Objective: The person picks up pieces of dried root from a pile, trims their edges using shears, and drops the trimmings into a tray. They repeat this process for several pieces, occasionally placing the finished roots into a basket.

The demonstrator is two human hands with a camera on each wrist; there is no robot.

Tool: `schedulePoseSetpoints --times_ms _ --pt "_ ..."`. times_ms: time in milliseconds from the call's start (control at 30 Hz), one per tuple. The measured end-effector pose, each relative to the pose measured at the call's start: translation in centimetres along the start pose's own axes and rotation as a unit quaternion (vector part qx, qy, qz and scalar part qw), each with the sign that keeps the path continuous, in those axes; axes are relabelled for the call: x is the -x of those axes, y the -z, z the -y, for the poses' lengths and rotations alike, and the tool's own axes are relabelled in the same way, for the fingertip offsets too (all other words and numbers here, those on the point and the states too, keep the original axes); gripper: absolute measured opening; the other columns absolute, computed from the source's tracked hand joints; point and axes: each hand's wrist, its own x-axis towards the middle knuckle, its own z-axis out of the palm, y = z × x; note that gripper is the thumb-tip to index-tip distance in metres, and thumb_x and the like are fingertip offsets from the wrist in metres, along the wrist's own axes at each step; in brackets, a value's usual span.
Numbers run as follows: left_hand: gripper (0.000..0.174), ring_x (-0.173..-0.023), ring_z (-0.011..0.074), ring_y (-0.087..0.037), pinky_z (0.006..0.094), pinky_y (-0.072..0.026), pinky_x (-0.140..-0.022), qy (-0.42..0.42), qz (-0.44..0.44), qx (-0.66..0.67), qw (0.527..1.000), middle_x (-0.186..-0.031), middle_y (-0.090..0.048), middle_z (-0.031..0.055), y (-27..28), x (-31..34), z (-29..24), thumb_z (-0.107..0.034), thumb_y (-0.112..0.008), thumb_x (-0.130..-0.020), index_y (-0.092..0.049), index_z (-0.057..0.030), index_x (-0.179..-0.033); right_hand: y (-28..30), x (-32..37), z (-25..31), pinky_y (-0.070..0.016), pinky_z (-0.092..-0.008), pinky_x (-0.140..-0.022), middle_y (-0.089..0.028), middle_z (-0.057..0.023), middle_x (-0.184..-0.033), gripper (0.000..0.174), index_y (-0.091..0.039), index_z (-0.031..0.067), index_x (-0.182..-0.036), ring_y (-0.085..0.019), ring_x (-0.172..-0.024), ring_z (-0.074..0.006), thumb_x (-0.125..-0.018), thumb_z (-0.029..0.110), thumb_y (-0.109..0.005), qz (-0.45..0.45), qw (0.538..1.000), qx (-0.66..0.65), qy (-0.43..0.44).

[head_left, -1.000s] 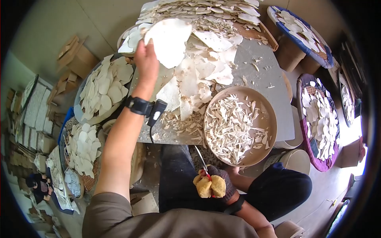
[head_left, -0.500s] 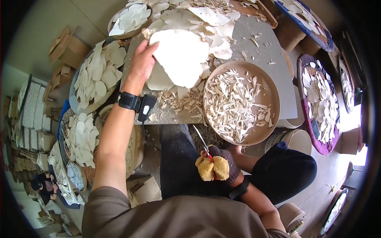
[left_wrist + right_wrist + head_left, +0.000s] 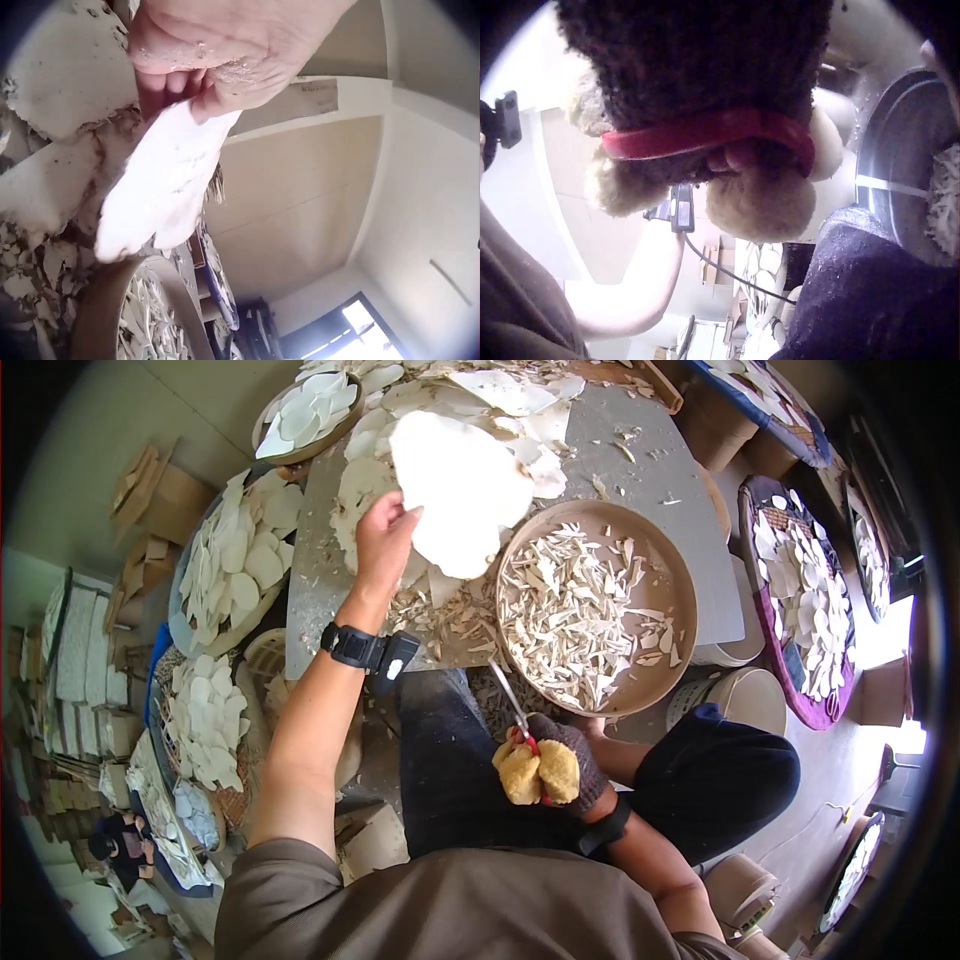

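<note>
My left hand [image 3: 383,545] pinches the lower left edge of a thin white slice [image 3: 460,495], broad with an irregular outline, and holds it up over the table. The left wrist view shows the thumb pressed on the top of the slice [image 3: 165,184], which hangs at a slant. Near the lap, my right hand [image 3: 572,752] wears a dark knitted glove with fuzzy yellow padding at the fingers. It grips scissors [image 3: 512,695], whose blades point up toward the table edge. Their red handle [image 3: 705,135] wraps around the gloved fingers in the right wrist view.
A round tray [image 3: 685,595] of white cut strips sits at the table's [image 3: 640,480] front right edge. More slices and crumbs cover the table's far left. Trays of slices [image 3: 240,565] stand at the left, and a purple-rimmed one [image 3: 820,710] at the right.
My left hand has brought the white slice from the far left of the table nearer and rightward, toward the round tray. The right hand keeps the scissors over the lap. The head view has shifted.
</note>
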Motion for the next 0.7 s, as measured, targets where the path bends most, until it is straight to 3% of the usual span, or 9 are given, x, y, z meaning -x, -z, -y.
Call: schedulePoseSetpoints --times_ms 67,100,167,300,333,433,533,600,700 --pt "0.027 -0.08 0.0117 -0.061 0.0238 -0.05 -0.067 -0.036 -0.034 0.054 0.997 -0.095 -0.063 0.0106 1.1 0.5 -0.4 -0.003 -0.054 -0.086 -0.047 0.004 -0.11 0.7 0.2 -1.4 -0.0493 -0.0313 -0.077 -0.063 -0.0079 -0.095 0.022 -0.057 0.0048 -0.101 -0.062 -0.09 -0.0201 -0.081 0.013 -0.062 -0.006 0.997 -0.068 0.026" --pt "0.024 -0.086 0.0148 -0.061 0.0268 -0.0506 -0.073 -0.035 -0.028 0.11 0.993 -0.1 -0.062 0.0098 1.8 0.8 -0.2 -0.007 -0.051 -0.089 -0.048 -0.0009 -0.113 0.6 0.2 -2.1 -0.0487 -0.0309 -0.079 -0.063 -0.0082 -0.097 0.022 -0.057 0.0046 -0.101 -0.062 -0.092 -0.0203 -0.081 0.012 -0.061 -0.013 0.99 -0.144 0.004" --pt "0.026 -0.089 0.0159 -0.061 0.0281 -0.0502 -0.076 -0.007 -0.012 0.142 0.99 -0.103 -0.061 0.0109 3.0 1.6 -0.8 -0.008 -0.051 -0.089 -0.047 -0.0008 -0.114 0.5 0.1 -0.7 -0.0479 -0.0313 -0.081 -0.063 -0.0094 -0.098 0.023 -0.058 0.0042 -0.102 -0.061 -0.094 -0.0215 -0.08 0.012 -0.06 -0.024 0.97 -0.24 -0.043" --pt "0.032 -0.094 0.0175 -0.06 0.0295 -0.0493 -0.082 0.086 0.044 0.155 0.983 -0.108 -0.059 0.0122 3.1 5.1 -2.5 -0.01 -0.051 -0.089 -0.045 0.0007 -0.118 1.6 0.0 -3.5 -0.0372 -0.0423 -0.098 -0.047 -0.0184 -0.125 0.063 -0.038 0.001 -0.128 -0.048 -0.114 -0.03 -0.085 0.047 -0.039 -0.006 0.983 -0.176 -0.052" --pt "0.033 -0.095 0.0174 -0.06 0.0294 -0.0491 -0.083 0.112 0.058 0.153 0.98 -0.109 -0.059 0.0122 3.0 6.0 -2.5 -0.01 -0.05 -0.089 -0.045 0.001 -0.119 1.9 -0.2 -4.0 -0.0352 -0.0427 -0.1 -0.045 -0.0193 -0.127 0.068 -0.037 0.0004 -0.129 -0.047 -0.116 -0.0311 -0.085 0.052 -0.038 -0.002 0.968 -0.242 -0.063" --pt "0.034 -0.091 0.015 -0.061 0.0266 -0.0504 -0.079 0.14 0.088 0.16 0.973 -0.104 -0.061 0.011 1.6 8.4 -1.1 -0.009 -0.05 -0.089 -0.044 0.0022 -0.12 2.2 -0.9 -6.4 -0.0291 -0.044 -0.107 -0.039 -0.022 -0.133 0.085 -0.031 -0.0012 -0.134 -0.042 -0.122 -0.0343 -0.083 0.067 -0.034 -0.016 0.854 -0.507 -0.115" --pt "0.042 -0.097 0.0157 -0.059 0.0278 -0.0483 -0.083 0.178 0.14 0.17 0.959 -0.109 -0.059 0.0112 0.3 9.9 -0.2 -0.005 -0.053 -0.086 -0.04 0.003 -0.125 1.7 -1.4 -3.5 -0.0279 -0.0426 -0.108 -0.039 -0.0199 -0.132 0.083 -0.031 -0.0011 -0.134 -0.04 -0.122 -0.0324 -0.083 0.065 -0.038 0.004 0.92 -0.374 -0.116" --pt "0.051 -0.105 0.0173 -0.055 0.0304 -0.0444 -0.091 0.204 0.184 0.158 0.948 -0.118 -0.055 0.0117 -0.8 10.9 -1.3 -0.004 -0.056 -0.083 -0.036 0.003 -0.13 1.7 -1.1 -2.8 -0.0267 -0.0421 -0.108 -0.04 -0.0191 -0.132 0.083 -0.031 -0.0005 -0.134 -0.039 -0.123 -0.0315 -0.083 0.065 -0.039 -0.002 0.925 -0.354 -0.134" --pt "0.063 -0.113 0.0175 -0.048 0.0311 -0.0392 -0.096 0.162 0.2 0.115 0.959 -0.125 -0.048 0.0117 -1.2 11.8 -2.1 0.001 -0.061 -0.077 -0.032 0.003 -0.133 1.3 -0.8 -1.1 -0.0256 -0.0422 -0.109 -0.04 -0.019 -0.133 0.084 -0.032 0.0011 -0.134 -0.039 -0.124 -0.0312 -0.082 0.068 -0.038 -0.039 0.916 -0.363 -0.169"
